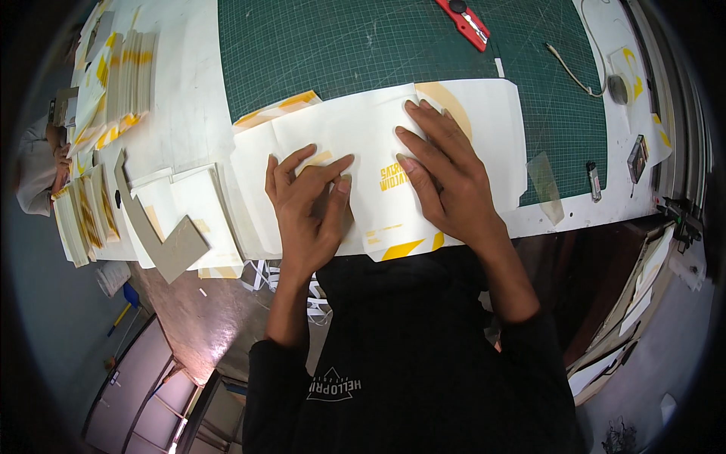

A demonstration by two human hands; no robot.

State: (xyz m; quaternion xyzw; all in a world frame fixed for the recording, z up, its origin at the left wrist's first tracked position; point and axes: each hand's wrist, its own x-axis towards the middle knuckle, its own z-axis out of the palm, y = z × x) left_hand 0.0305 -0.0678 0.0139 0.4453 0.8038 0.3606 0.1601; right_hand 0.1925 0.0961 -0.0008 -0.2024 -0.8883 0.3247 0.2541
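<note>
A white die-cut paper folder (367, 193) with yellow printing lies in front of me, partly over the green cutting mat and reaching the table's near edge. My right hand (457, 181) rests on its right half, fingers stretched out over the fold and the yellow lettering. Over the left half is my left hand (308, 216), fingers bent and apart, with the thumb close to the index finger. I see nothing held in either hand. Whether the left fingertips touch the paper I cannot tell. A yellow-and-white flap (280, 108) sticks out at the folder's far left edge.
The green cutting mat (333, 45) carries a red utility knife (474, 32). At right are a cable (563, 68), clear film (544, 189) and a lighter (594, 181). Left stand paper stacks (132, 76) and a grey L-shaped board (178, 253). Another person (38, 170) is at far left.
</note>
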